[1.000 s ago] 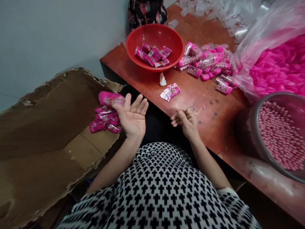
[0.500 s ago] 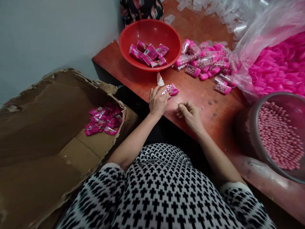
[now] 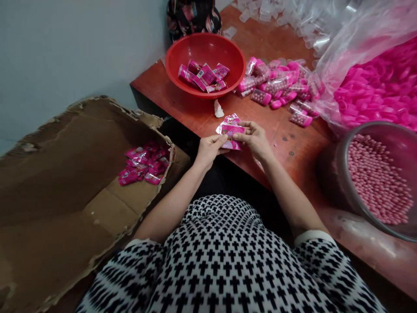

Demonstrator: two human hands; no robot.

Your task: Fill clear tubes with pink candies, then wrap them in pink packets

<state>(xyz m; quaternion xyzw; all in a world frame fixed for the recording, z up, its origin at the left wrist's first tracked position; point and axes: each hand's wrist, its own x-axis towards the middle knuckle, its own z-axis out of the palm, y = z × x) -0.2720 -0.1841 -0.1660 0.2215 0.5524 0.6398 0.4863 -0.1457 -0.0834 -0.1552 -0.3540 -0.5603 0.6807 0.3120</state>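
Between my two hands is a pink printed wrapper (image 3: 233,130), flat and shiny, held above the table's near edge. My left hand (image 3: 210,150) pinches its lower left side between thumb and fingers. On the opposite side, my right hand (image 3: 256,138) grips it with the thumb on top. Part of another pink packet (image 3: 233,118) shows just behind it, and I cannot tell whether the two touch. A crumpled white scrap (image 3: 218,109) lies a little farther back, by the red bowl (image 3: 205,92).
Several pink packets (image 3: 206,74) lie in the bowl; more (image 3: 145,163) sit in a cardboard box (image 3: 58,143) at left. Candy-filled bottles (image 3: 276,82) are heaped right of the bowl. Farther right are pink caps (image 3: 374,87) in clear plastic and a tub (image 3: 343,174) of pink balls (image 3: 378,182).
My left hand has drawn back from the packet on the table. My right hand has come in from the right, and both hands now hold a wrapper.
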